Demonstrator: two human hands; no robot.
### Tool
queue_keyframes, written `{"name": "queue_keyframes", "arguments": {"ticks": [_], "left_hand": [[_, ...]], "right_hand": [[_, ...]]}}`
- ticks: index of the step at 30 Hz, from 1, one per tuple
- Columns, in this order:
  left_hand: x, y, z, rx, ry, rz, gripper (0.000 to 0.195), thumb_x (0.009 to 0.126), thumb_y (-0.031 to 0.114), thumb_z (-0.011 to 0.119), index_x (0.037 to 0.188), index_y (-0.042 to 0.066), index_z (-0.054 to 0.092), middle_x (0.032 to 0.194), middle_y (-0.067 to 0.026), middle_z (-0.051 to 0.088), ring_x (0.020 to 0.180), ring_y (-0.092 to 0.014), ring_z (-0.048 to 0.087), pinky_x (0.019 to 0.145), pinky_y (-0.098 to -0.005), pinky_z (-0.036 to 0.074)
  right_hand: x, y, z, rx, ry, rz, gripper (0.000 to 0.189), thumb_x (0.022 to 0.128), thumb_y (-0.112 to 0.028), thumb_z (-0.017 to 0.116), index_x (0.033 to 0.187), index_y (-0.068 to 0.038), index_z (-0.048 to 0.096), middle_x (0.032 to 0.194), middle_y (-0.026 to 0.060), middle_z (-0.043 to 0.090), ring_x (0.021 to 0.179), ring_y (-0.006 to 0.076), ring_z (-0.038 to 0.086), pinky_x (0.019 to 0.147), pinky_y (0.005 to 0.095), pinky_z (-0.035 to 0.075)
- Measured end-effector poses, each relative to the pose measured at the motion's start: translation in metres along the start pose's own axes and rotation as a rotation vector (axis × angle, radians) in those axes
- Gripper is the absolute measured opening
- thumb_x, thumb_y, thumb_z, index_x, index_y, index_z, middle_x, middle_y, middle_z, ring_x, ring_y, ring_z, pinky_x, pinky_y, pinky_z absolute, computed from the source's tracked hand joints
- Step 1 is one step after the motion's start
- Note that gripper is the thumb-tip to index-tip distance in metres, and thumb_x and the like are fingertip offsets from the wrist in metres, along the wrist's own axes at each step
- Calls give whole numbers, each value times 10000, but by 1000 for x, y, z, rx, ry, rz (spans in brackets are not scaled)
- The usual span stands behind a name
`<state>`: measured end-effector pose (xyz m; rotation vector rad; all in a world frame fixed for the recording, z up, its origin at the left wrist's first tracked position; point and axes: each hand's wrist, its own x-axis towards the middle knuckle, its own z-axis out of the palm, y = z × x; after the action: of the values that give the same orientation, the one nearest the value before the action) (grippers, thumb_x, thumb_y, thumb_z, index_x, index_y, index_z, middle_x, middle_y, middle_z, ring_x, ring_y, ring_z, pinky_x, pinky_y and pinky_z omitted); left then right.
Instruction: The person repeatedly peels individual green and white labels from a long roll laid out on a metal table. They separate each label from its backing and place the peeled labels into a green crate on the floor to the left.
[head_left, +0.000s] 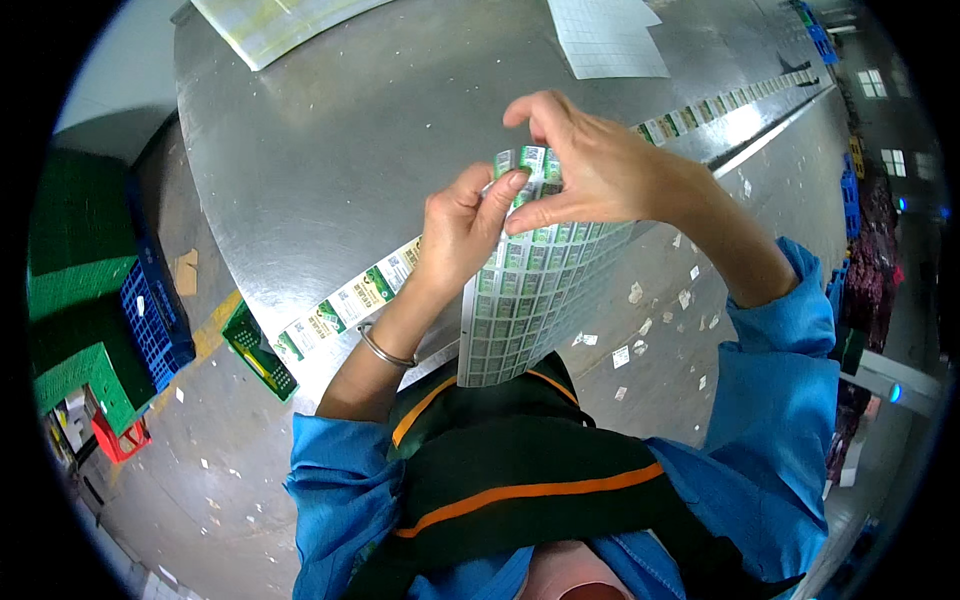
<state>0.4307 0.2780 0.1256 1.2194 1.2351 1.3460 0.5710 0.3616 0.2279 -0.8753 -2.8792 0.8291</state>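
A sheet of small green-and-white labels (517, 300) with printed codes hangs from my hands over the near edge of the metal table (322, 150). My left hand (465, 225) pinches its upper left part, thumb on the front. My right hand (592, 165) is at the sheet's upper right, thumb and index finger spread apart; the thumb lies in front of the labels. Whether its other fingers touch the back is hidden. Along the table's near edge runs a row of printed green-and-white packs or cards (352, 300), continuing as a far row (720, 105) beyond my right wrist.
White gridded sheets (607, 37) lie at the table's far side, with a pale yellowish board (285, 22) at far left. Below the left corner stands a green crate (259, 349); a blue crate (157, 322) is further left. Paper scraps (621, 357) litter the floor.
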Motion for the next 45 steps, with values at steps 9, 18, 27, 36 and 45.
{"name": "queue_keyframes", "arguments": {"ticks": [9, 18, 27, 36, 45], "left_hand": [[22, -18, 8, 145, 11, 12, 185, 854, 207, 565, 862, 24, 591, 528, -95, 494, 462, -100, 426, 432, -267, 386], [38, -21, 12, 189, -13, -60, 290, 838, 290, 573, 743, 16, 567, 491, -89, 471, 433, -115, 398, 400, -273, 353], [53, -28, 21, 0, -37, -176, 341, 854, 354, 538, 902, 31, 638, 568, -36, 556, 515, -68, 459, 464, -228, 393], [98, -78, 22, -241, 128, -397, 485, 850, 456, 508, 839, -16, 623, 663, -5, 577, 586, -59, 485, 519, -217, 406], [121, -78, -82, 115, 317, -215, 488, 872, 401, 496, 1102, -29, 515, 912, -84, 590, 792, -147, 565, 701, -240, 473]], "right_hand": [[22, 61, 29, 52, 116, -118, 378, 809, -397, 567, 923, -50, 469, 826, 121, 583, 675, 275, 586, 582, 330, 460], [32, 90, 25, 186, 96, -178, 236, 852, -281, 538, 866, -51, 484, 747, 96, 559, 681, 243, 581, 573, 323, 446], [28, 116, 43, 138, 344, -288, 174, 826, -202, 584, 840, -54, 493, 716, 80, 550, 575, 231, 560, 492, 306, 439], [32, 148, 37, 964, 875, 130, 200, 866, -206, 551, 823, -22, 486, 654, 3, 474, 483, 61, 419, 361, 211, 321], [6, 108, 31, 1585, 481, 424, 204, 910, -255, 468, 814, -79, 507, 581, -54, 336, 432, 22, 239, 345, 171, 176]]}}
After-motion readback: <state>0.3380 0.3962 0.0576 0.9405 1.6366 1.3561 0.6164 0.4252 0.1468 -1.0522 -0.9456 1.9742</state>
